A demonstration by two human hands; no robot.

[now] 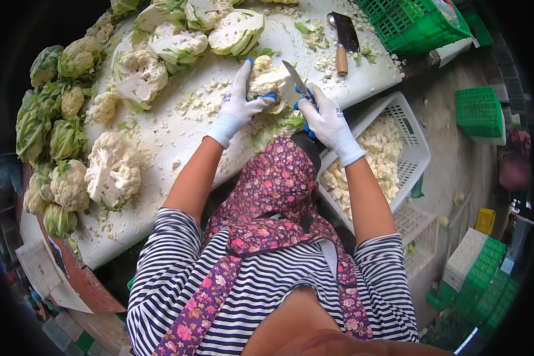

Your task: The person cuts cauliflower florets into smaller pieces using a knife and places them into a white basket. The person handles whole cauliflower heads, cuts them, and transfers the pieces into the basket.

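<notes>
My left hand [241, 104], in a white glove with blue fingertips and palm, grips a cut piece of cauliflower [267, 81] just above the white tabletop [178, 155]. In my right hand [321, 113], gloved the same way, is a knife [295, 75]. Its blade points up and to the left, close beside the cauliflower piece; whether the two touch I cannot tell. Green leaf trimmings [278, 129] and white crumbs lie below my hands. A white perforated crate [416, 142] holding cauliflower florets [380, 153] stands to the right, partly behind my right forearm.
Halved cauliflowers [236, 32] lie at the back of the table, whole heads [71, 184] along its left side. A cleaver [345, 40] with a wooden handle rests near the right edge. Beyond it is a green crate [414, 24]. Stacked crates [474, 267] stand on the floor at right.
</notes>
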